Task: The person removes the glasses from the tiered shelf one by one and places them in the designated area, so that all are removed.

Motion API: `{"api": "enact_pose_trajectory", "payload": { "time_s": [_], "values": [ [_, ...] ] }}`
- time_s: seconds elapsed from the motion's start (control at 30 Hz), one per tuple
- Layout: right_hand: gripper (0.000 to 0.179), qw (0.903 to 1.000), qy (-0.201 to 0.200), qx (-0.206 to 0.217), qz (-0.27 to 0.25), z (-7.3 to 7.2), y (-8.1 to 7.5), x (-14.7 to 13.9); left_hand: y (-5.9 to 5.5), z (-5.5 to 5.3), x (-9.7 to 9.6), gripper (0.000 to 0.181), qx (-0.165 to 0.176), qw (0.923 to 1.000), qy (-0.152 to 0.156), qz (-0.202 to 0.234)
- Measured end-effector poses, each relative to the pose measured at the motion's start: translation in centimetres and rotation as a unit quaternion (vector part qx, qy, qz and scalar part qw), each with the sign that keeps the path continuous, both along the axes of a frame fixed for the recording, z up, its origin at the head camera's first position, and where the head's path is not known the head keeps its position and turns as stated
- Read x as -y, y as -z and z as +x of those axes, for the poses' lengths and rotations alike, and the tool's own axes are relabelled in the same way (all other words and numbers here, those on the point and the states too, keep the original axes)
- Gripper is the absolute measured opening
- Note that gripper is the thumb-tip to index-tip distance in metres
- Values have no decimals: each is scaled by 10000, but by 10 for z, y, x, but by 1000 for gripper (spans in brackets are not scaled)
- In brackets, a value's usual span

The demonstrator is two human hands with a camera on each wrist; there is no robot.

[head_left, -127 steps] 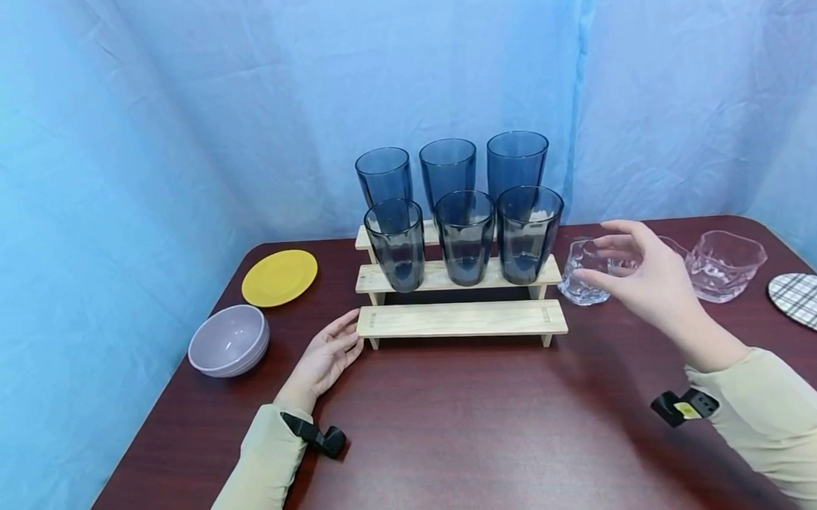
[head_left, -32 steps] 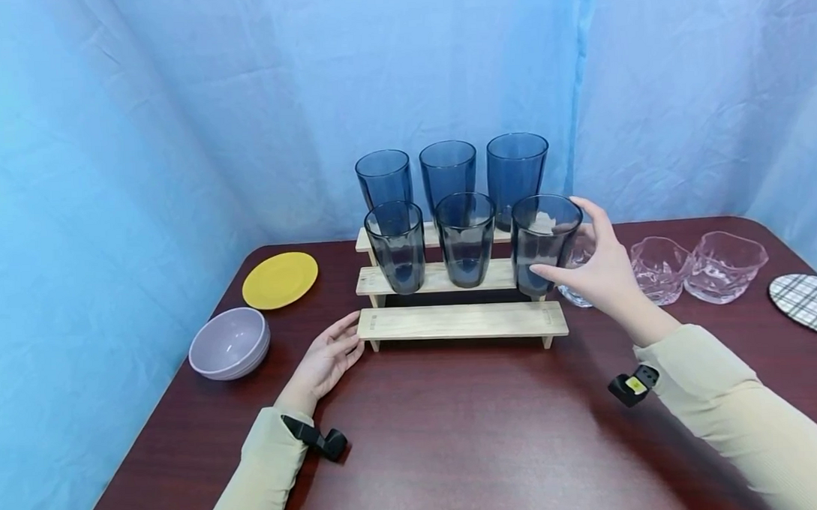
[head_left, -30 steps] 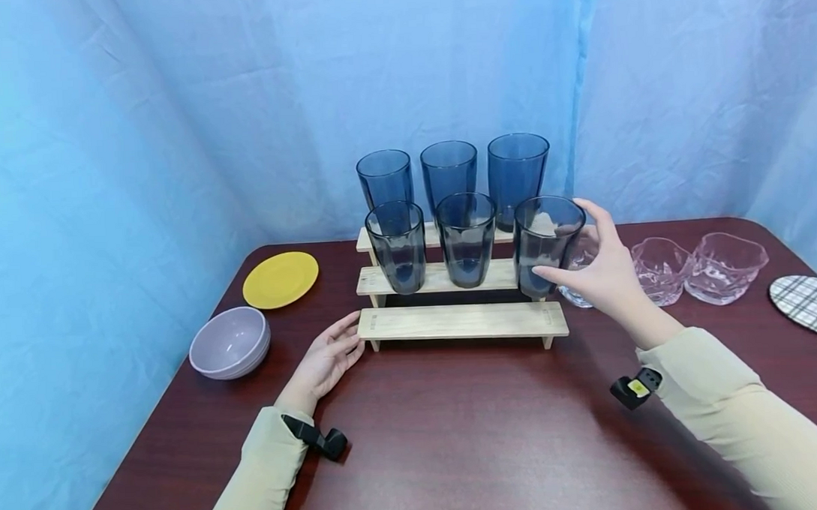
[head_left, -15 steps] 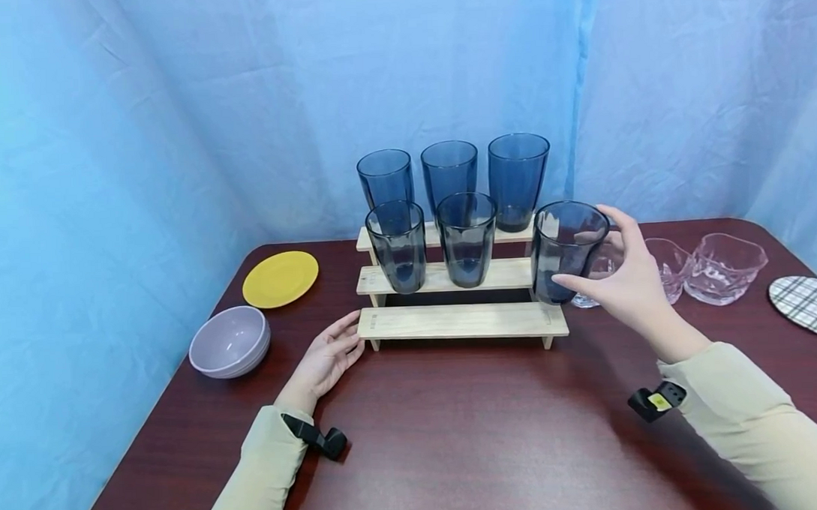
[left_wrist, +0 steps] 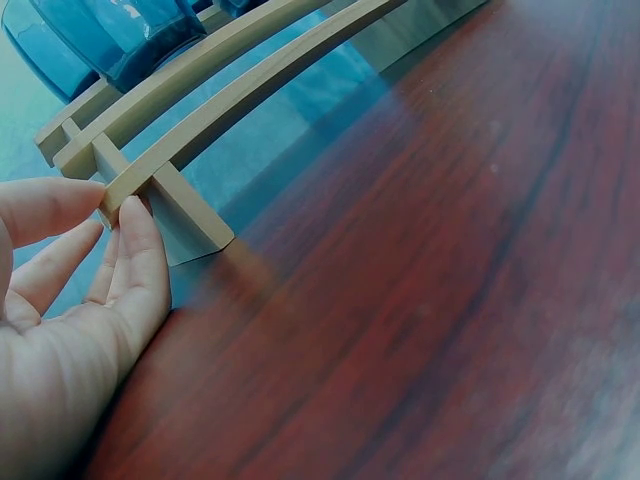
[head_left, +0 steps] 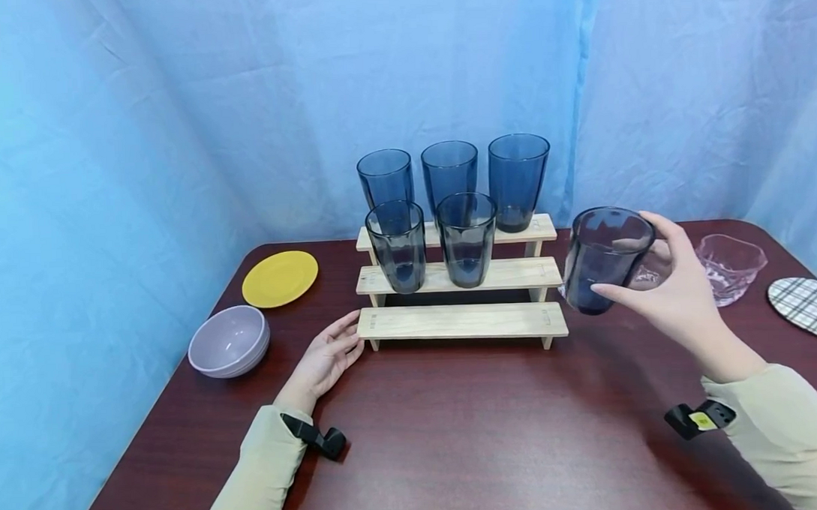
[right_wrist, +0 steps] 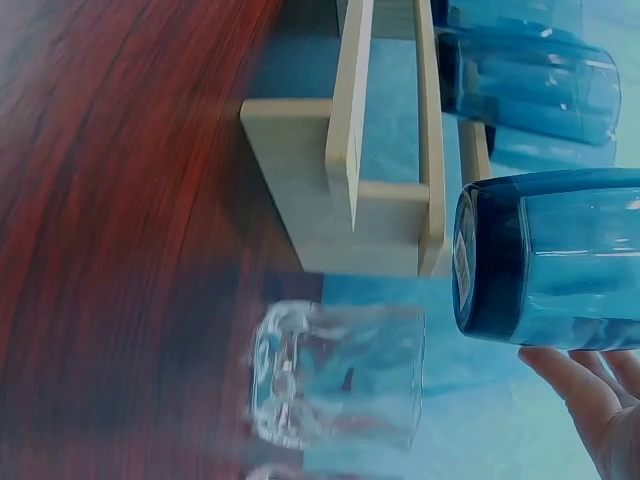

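My right hand [head_left: 687, 301] grips a smoky blue glass tumbler [head_left: 594, 275], thumb on the near side and fingers behind. The tumbler hangs tilted just right of a three-tier wooden rack [head_left: 461, 322], its base seen from below in the right wrist view. Two similar tumblers, a left one [head_left: 398, 255] and a centre one [head_left: 467, 249], stand on the middle tier. Three blue tumblers [head_left: 519, 180] line the top tier. My left hand [head_left: 321, 367] pinches the left end of the lowest plank [left_wrist: 215, 120], thumb above and fingertips at its end.
Low clear glasses stand right of the rack, partly behind my right hand; one pinkish glass [head_left: 729, 266] shows. A checked mat [head_left: 812, 305] lies at the far right. On the left are a yellow plate [head_left: 279, 279] and a lilac bowl [head_left: 229, 341]. Blue curtains enclose the table.
My right hand has taken the right-hand tumbler off the middle tier and carried it rightward, tilting it past the rack's end. My left hand has stayed at the lowest plank.
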State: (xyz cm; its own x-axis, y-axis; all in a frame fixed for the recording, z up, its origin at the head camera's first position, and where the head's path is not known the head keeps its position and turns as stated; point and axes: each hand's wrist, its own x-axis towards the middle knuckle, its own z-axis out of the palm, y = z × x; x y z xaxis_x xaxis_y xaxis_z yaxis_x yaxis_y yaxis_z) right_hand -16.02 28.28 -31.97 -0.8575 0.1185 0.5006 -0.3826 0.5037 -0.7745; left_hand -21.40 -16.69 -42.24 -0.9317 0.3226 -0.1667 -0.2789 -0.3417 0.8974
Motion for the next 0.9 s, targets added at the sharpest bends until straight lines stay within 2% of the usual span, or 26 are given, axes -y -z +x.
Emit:
{"api": "enact_pose_trajectory", "payload": {
  "time_s": [0.23,0.4,0.67,0.9],
  "values": [
    [97,9997,228,122,19,12,-4,-23,0,1,0,59,4,10000,-25,-3],
    [98,9992,390,-16,-67,17,-4,-41,1,1,-1,59,-23,10000,-7,0],
    [97,9952,961,-105,-129,24,-1,-68,1,0,-2,58,-72,10000,20,-12],
    [93,9858,1637,377,-49,32,5,-91,1,0,-3,58,-88,10000,38,27]
  ]
}}
